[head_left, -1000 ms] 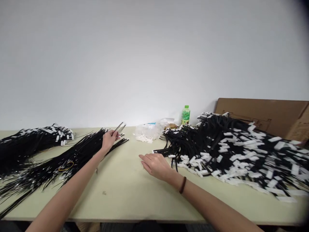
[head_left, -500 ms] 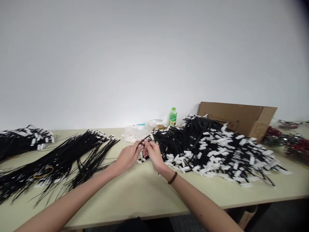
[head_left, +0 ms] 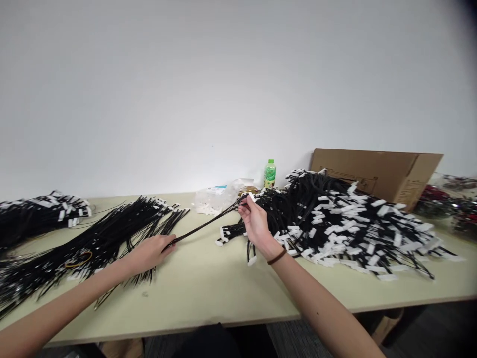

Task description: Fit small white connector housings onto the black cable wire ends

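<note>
A thin bundle of black cables (head_left: 206, 224) stretches between my two hands above the table. My left hand (head_left: 153, 252) is closed around its lower left end, over the edge of the left cable bundles. Near the bundle's upper right end, my right hand (head_left: 254, 219) pinches the cables, with a white piece showing at the fingertips. Close to the right hand lies a large heap of black cables with white connectors or tags (head_left: 335, 223). Several straightened black cables (head_left: 122, 226) lie in long bunches to the left, one with a yellow tie (head_left: 79, 258) on it.
Behind the hands are a clear plastic bag (head_left: 214, 200) of white pieces and a green-capped bottle (head_left: 270, 174). A cardboard box (head_left: 372, 171) leans by the wall. Bagged red and silver items (head_left: 434, 199) sit far right. Another cable bunch (head_left: 40, 211) lies far left.
My hands were together at the middle. The left hand has moved left and down along the cables, the right slightly right and up, so the bundle is now drawn out straight.
</note>
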`<state>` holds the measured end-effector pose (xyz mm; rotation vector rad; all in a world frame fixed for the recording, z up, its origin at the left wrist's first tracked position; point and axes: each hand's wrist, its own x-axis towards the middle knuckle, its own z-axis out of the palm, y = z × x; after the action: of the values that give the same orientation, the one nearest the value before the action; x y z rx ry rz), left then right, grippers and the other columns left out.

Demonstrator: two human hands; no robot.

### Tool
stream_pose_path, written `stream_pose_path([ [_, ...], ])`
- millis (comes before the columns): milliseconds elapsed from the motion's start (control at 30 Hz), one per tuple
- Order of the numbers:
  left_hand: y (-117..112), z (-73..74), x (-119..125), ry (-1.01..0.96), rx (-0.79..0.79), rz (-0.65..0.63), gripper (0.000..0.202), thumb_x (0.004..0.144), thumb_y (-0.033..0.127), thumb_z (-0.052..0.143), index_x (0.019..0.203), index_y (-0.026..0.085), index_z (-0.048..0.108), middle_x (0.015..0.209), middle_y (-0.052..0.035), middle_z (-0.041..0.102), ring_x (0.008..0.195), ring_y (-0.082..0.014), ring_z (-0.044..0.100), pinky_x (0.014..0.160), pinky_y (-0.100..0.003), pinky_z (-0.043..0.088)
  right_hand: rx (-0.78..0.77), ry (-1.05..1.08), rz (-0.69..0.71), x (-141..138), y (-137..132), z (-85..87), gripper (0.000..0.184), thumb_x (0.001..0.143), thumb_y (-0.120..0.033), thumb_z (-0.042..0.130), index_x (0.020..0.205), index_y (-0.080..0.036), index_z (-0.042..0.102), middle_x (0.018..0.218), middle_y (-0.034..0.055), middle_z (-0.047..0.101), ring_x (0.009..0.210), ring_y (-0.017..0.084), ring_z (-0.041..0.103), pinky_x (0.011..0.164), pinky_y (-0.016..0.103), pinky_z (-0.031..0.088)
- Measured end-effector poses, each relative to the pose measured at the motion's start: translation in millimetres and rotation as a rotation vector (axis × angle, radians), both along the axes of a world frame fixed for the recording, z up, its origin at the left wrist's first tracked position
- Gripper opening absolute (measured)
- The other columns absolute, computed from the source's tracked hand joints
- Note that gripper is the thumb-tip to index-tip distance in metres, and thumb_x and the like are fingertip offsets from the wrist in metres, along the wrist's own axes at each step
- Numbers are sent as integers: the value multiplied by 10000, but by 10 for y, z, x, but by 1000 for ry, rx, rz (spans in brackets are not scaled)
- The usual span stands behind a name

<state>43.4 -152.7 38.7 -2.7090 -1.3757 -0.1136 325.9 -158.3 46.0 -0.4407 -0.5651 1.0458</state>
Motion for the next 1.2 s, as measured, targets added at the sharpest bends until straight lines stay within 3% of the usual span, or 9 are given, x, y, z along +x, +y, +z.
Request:
stream_pose_path([
  [100,-10,21,-129,17,8,44,345,786,336,389,1049,161,529,997,-118,618,900,-242,569,757,-316,396,42,-4,-24,4,-14,42,250,634,-296,727,689,-116,563,652,-10,566,543,56,530,520,151,468],
  [267,19,13,-487,44,41,72,418,752,453,442,1045,179,555,1033,-98,621,915,-264,560,829,-366,366,55,36,-145,247,23,146,196,732,-284,652,700,-146,517,649,-45,530,515,25,490,475,110,442],
  [433,132,-99,-939,-12,-15,19,436,831,448,332,1161,232,516,1217,-63,537,1082,-213,501,921,-308,323,-1,-7,-62,364,90,169,179,776,-229,596,658,-132,503,616,-39,507,476,19,457,432,94,413],
  [567,254,-141,-1077,56,12,21,415,862,417,287,1180,274,512,1272,-51,492,1161,-197,439,994,-345,233,-76,-71,41,233,163,181,200,761,-206,610,621,-127,490,573,-37,497,447,22,443,407,96,401],
  [700,338,8,-980,94,-60,12,395,839,387,363,1180,260,518,1263,-73,497,1209,-206,385,1006,-372,213,-126,-195,144,-1,238,187,189,780,-208,593,633,-123,508,561,-29,507,427,23,439,387,94,382],
  [833,300,289,-773,95,-291,118,434,732,345,497,1141,216,565,1201,-110,546,1101,-263,497,896,-335,368,-241,-399,353,-299,318,108,216,794,-203,581,613,-91,542,517,13,515,425,57,474,410,136,421],
  [1000,179,432,-291,-328,-355,-49,525,686,130,420,1200,207,499,1208,-70,547,1135,-197,467,960,-313,311,-303,-546,542,-701,403,-9,275,860,-210,489,614,-94,531,521,10,510,407,49,460,422,138,409],
  [1067,156,425,-83,-494,-494,3,554,694,99,374,1239,174,443,1170,-99,572,1113,-184,488,927,-310,347,-292,-599,598,-829,405,-32,282,878,-218,455,633,-101,530,525,2,507,418,52,471,442,142,417],
  [1200,198,399,166,-680,-993,-8,504,662,136,545,1157,210,490,1069,-81,627,993,-186,569,869,-300,402,-282,-762,681,-963,389,-76,251,872,-229,461,675,-102,550,573,21,553,455,74,512,497,178,454],
])
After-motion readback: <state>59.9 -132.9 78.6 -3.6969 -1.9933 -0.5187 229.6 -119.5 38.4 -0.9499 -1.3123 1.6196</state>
